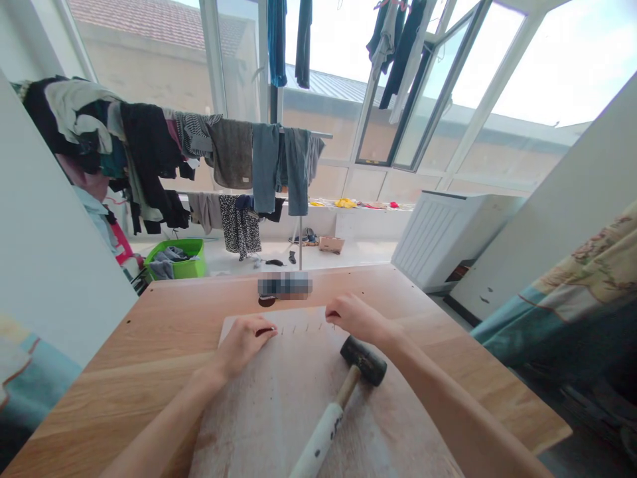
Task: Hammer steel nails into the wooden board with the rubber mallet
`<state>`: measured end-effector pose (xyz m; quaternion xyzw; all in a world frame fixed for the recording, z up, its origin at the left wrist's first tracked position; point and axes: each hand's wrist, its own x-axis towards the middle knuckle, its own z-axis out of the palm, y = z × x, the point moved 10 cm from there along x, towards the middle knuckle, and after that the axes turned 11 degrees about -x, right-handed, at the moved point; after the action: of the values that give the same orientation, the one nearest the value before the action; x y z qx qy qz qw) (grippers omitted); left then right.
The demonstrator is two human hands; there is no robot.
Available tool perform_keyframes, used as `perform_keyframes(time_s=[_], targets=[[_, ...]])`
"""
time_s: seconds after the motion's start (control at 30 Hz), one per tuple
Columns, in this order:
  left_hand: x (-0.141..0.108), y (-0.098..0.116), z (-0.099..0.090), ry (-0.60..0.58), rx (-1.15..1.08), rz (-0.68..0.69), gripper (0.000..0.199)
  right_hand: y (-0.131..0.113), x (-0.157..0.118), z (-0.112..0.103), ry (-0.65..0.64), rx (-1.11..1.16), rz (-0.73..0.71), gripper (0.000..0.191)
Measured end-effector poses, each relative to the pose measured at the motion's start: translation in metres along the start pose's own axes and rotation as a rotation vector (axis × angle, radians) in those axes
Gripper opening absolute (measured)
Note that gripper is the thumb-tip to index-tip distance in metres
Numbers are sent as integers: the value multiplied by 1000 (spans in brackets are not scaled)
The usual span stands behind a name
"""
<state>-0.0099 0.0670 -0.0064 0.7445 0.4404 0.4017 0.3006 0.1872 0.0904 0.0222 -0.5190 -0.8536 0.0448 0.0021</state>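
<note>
A pale wooden board [239, 411] lies on the table before me, with several thin nails [306, 327] standing in a row near its far edge. At the left end of that row, my left hand [246, 338] is closed in a pinch, its fingertips just beside the nearest nail. My right hand [355, 317] pinches at the other end, just above another nail [334, 326]. What either pinch holds is too small to make out. A mallet with a black head [363, 360] and a white-wrapped handle [318, 441] rests on the board between my forearms, untouched.
The board sits on a wood-grain table [114, 358]. Past it lies a blurred-out item [284, 285] near the far edge. Beyond stand a loaded clothes rack [318, 135], a green basket [192, 267] with clothes and a white ribbed appliance [438, 232]. A curtain [542, 312] hangs at right.
</note>
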Motion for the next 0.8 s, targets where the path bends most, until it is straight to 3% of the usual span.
perform_keyframes(time_s=[0.1, 0.27, 0.43, 0.63, 0.8], targets=[[1, 0, -3, 69, -25, 10, 20, -9, 2, 1, -5, -27, 6, 17], [5, 4, 16, -69, -24, 24, 20, -15, 5, 2, -8, -59, 12, 19], [13, 11, 18, 13, -61, 34, 18, -23, 5, -4, 7, -43, -18, 25], [21, 11, 49, -114, -15, 16, 15, -42, 12, 5, 3, 3, -74, 21], [15, 27, 33, -11, -84, 36, 20, -44, 2, -10, 62, 80, -117, 28]])
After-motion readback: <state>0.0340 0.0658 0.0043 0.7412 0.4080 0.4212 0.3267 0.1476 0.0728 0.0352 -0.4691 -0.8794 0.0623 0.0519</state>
